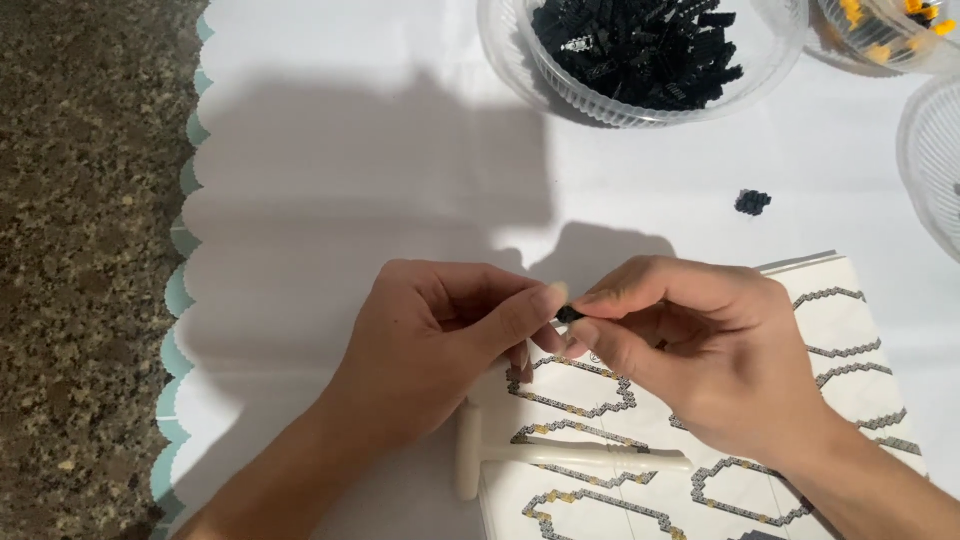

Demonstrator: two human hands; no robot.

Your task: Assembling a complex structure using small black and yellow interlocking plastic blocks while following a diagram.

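1. Pinched between both my hands is a tiny black brick piece; my right hand has thumb and forefinger closed on it, and my left hand presses its thumb and fingertips against it from the other side; both grips are together on that one piece, which sits in the air just above the top edge of the instruction sheet.

2. Below my hands lies the instruction sheet, white, printed with grey stepped outlines dotted with yellow; my right hand and wrist cover its middle; my left fingertips reach over its upper left corner.

3. Across the sheet's lower left lies a cream T-shaped plastic tool; its crossbar is just under my left palm, its handle runs right toward my right wrist; I cannot tell whether my palm touches it.

4. Up past my hands stands a clear ribbed plastic bowl heaped with small black bricks; well apart from my grip.

5. At the top right corner a second clear bowl shows yellow and black bits; a third clear bowl is cut by the right edge.

6. Between the bowls and the sheet a small black brick cluster rests alone on the white tablecloth; the cloth's scalloped teal edge meets a speckled stone countertop on the left.
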